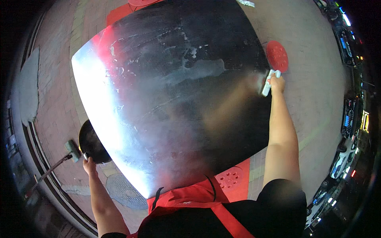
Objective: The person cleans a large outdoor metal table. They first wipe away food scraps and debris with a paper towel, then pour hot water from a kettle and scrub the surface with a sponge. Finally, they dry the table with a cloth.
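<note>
A dark, glossy tabletop (190,101) lies before me, with wet streaks and pale patches on it and a bright glare along its left side. At its right edge my right hand (277,83) grips a white handled tool, perhaps a brush or scraper (267,84), pressed close to the surface. Beyond the left edge, my left hand (90,166) holds the rim of a round black pan or basin (93,144), partly hidden under the tabletop. I wear a red apron (190,195), which touches the near edge.
Red plastic stools stand around the table, one right (277,56), one near (230,178), one at the far side (143,2). A long-handled broom or squeegee (72,150) is at left. A round manhole cover (126,190) lies in the paving. Parked cars (343,160) line the far right.
</note>
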`<state>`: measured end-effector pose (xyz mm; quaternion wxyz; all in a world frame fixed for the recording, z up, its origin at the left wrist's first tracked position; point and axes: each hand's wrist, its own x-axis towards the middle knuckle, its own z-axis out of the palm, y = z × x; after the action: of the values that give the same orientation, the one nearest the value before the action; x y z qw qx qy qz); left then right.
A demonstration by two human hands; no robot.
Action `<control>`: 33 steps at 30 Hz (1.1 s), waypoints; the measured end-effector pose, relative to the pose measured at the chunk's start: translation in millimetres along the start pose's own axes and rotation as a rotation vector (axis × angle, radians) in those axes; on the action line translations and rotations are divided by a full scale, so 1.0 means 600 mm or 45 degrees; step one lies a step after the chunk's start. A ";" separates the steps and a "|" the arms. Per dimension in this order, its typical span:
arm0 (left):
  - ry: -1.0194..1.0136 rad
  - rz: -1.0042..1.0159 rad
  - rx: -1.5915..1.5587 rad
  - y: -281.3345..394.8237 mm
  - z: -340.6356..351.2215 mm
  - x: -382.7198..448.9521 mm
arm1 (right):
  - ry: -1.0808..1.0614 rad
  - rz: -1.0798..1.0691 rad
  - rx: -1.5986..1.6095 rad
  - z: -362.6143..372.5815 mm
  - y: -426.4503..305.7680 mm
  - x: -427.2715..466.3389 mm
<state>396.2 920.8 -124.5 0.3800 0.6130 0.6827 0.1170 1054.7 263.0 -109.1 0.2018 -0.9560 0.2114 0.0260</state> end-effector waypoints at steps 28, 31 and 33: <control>-0.089 0.213 0.458 0.069 0.022 0.077 | -0.960 -1.166 0.089 0.252 -0.548 -0.992; 0.029 0.559 0.562 0.046 0.021 0.098 | -1.121 -1.200 0.272 0.254 -0.565 -1.058; -0.125 0.189 0.432 0.032 0.020 0.131 | -1.234 -1.102 0.532 0.246 -0.552 -1.028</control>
<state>422.0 993.9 -150.2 0.2945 0.7220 0.6261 -0.0021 636.6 839.0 -37.3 0.4462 -0.7757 -0.3038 0.3269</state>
